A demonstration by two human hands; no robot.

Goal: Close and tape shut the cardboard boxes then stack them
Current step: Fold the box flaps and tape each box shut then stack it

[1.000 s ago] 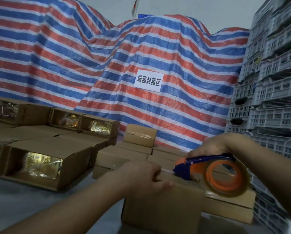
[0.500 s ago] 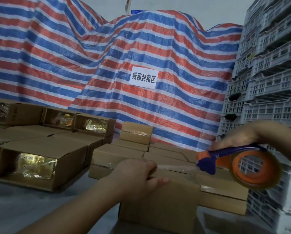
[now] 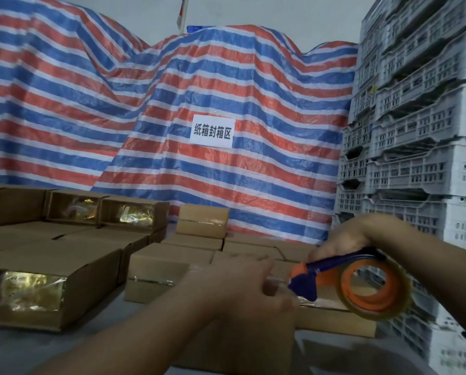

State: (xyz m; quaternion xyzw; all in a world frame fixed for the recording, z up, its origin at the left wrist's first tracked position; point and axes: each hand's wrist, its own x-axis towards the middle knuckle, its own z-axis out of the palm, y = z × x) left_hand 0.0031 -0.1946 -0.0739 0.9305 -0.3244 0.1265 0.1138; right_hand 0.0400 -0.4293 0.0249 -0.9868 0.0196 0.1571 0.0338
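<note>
Several boxes (image 3: pixel 173 262) taped far off — open ones (image 3: pixel 31 288) left.
Right hand (image 3: pixel 342 240) grips dispenser (image 3: pixel 361 282); left hand (image 3: pixel 242 288) pressing near box (image 3: pixel 334 320) — grip unclear.

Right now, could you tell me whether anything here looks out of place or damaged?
Nothing looks damaged or spilled. Several cardboard boxes on the left lie with open ends showing gold foil contents, so they are unsealed. The right hand holds the tape dispenser beside the left hand.
</note>
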